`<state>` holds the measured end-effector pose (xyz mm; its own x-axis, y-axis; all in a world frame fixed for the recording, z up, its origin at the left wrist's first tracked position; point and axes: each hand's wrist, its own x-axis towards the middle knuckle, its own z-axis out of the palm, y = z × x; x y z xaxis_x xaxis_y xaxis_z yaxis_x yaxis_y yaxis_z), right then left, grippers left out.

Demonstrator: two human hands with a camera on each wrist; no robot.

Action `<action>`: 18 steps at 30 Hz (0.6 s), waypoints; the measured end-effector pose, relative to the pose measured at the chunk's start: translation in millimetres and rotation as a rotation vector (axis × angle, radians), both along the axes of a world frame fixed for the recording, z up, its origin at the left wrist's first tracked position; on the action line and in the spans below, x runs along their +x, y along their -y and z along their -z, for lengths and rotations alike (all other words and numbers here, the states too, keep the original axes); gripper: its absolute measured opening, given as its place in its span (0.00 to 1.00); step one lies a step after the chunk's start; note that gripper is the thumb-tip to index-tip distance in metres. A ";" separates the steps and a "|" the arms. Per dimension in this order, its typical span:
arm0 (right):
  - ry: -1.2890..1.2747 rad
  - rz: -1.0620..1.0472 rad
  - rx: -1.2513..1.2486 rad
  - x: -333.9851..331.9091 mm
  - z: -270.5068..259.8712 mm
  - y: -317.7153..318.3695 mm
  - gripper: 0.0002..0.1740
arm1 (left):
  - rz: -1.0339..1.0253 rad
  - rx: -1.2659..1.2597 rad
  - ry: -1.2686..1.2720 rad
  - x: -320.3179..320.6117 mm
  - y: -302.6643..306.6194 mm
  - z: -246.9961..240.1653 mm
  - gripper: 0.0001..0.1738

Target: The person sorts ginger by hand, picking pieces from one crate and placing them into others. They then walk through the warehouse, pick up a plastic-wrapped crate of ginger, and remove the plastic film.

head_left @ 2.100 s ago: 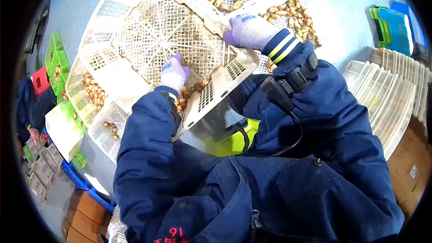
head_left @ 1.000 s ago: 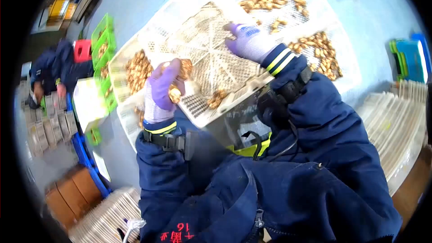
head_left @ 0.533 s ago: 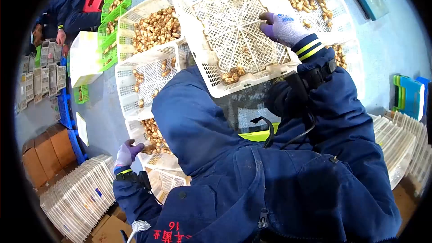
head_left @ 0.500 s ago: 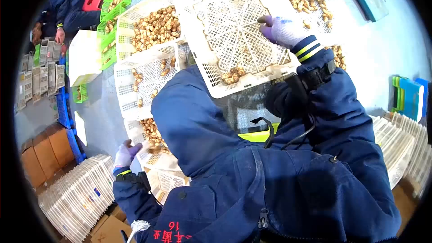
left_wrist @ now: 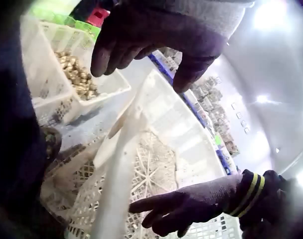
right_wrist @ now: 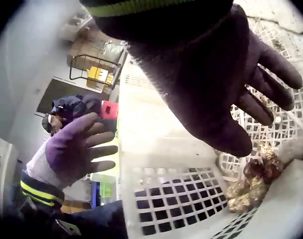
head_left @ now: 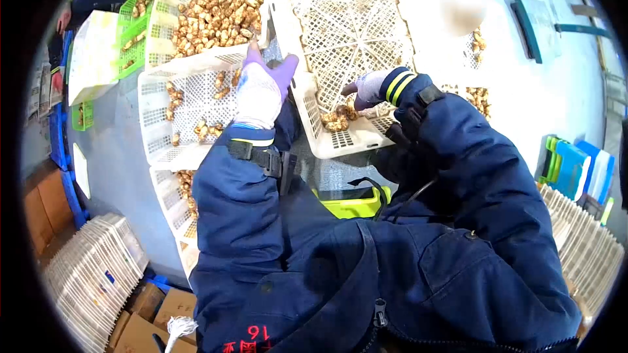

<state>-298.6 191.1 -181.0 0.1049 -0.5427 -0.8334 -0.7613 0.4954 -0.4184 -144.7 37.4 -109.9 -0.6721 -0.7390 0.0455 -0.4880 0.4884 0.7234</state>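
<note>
- A person in a dark blue padded jacket works with two gloved hands among white plastic crates of small, knobbly brown lumps.
- The left hand (head_left: 261, 88) is open and holds nothing; its fingers and thumb are spread apart. It is raised beside the middle crate, over the crates on the person's left.
- The right hand (head_left: 369, 91) is also open, its fingers stretched and apart, gripping nothing. It hovers over the mesh floor of the middle crate (head_left: 356, 19), near a small cluster of lumps (head_left: 335, 122). Whether any fingertip touches the mesh is unclear.
- That cluster lies inside the middle crate, in the corner nearest the person's body on the left side. The right wrist view shows it below the right thumb, against the crate's slotted wall.
- To the left, a far crate (head_left: 160, 33) has a thick layer of lumps, and a nearer crate (head_left: 196, 101) has a few scattered ones.
- More lumps lie to the right of the middle crate, partly lost in glare.
- A yellow-green container (head_left: 353, 206) sits between the middle crate and the person's body.
- Around the edges are stacked white trays (head_left: 98, 274), cardboard boxes (head_left: 173, 307), green baskets (head_left: 134, 36) and a blue case (head_left: 572, 168).
</note>
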 end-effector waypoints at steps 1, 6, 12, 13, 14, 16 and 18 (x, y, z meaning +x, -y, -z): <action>0.053 0.037 0.049 -3.9 11.2 3.4 0.38 | 0.001 0.260 0.090 2.1 1.7 1.3 0.38; 0.237 0.284 0.341 7.5 49.0 18.2 0.39 | 0.081 0.310 0.376 -3.1 3.5 41.5 0.28; 0.316 0.282 0.171 37.5 93.8 1.6 0.35 | 0.057 0.403 0.205 -3.9 4.2 39.6 0.24; 0.302 0.200 0.129 45.5 87.0 7.4 0.37 | 0.063 0.354 0.217 -3.4 5.1 42.3 0.24; 0.269 0.134 0.011 49.6 87.7 7.0 0.39 | 0.073 0.309 0.232 -2.5 4.8 45.6 0.24; 0.271 0.088 0.245 54.7 67.2 23.6 0.40 | 0.072 0.373 0.285 -2.9 6.4 50.3 0.25; 0.204 0.088 0.232 54.6 41.4 31.4 0.36 | 0.064 0.397 0.286 -4.6 6.6 47.8 0.25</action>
